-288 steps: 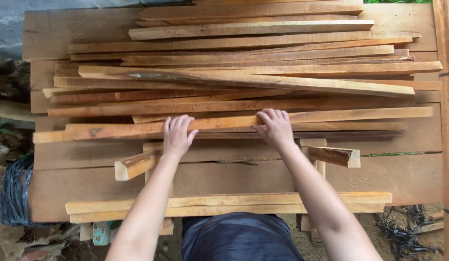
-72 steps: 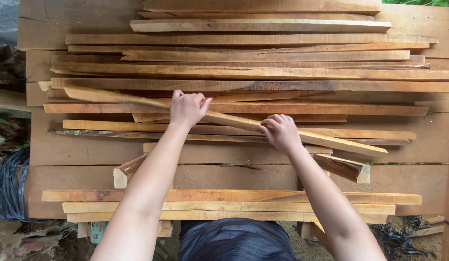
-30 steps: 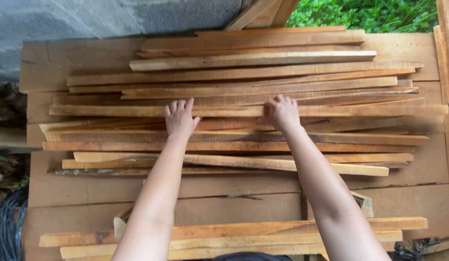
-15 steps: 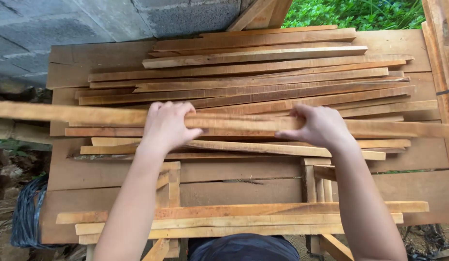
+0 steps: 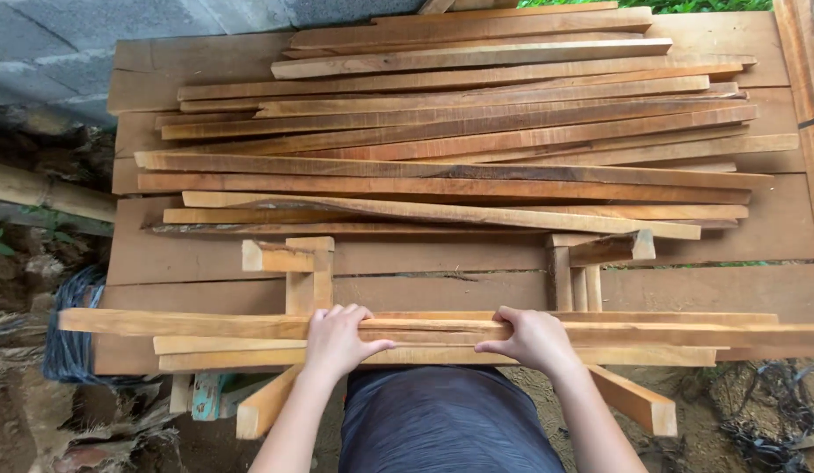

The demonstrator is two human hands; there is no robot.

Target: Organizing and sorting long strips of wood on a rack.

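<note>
1. Down at the lower middle of the frame, both hands rest on one long wooden slat (image 5: 442, 330) that runs nearly the full width of the picture, left to right.
2. Left hand (image 5: 335, 340): fingers curled over the top of the slat, thumb stretched along its near edge; closed on the wood, gripping it.
3. Right hand (image 5: 531, 338): same hold, fingers wrapped over the far edge, thumb pointing inward; also gripping the slat.
4. Slat lies on top of a small near stack of slats (image 5: 249, 352), touching the ones beneath it, at the near edge of the plank workbench (image 5: 188, 258).
5. Just beyond the hands, short wooden blocks (image 5: 309, 273) stand left of centre; a second cluster of offcuts (image 5: 591, 263) sits right of centre.
6. Upper half of the frame: a large loose pile of long slats (image 5: 460, 131), laid roughly parallel, some skewed, well apart from the held slat.
7. Upper left corner: grey block wall (image 5: 118, 31). Top right: a strip of green foliage (image 5: 714, 4).
8. Lower left: a dark coiled bundle (image 5: 70, 346) below the bench edge, on dirt and debris.
9. Bottom centre: the person's dark clothing (image 5: 451, 425), directly under the slat.
</note>
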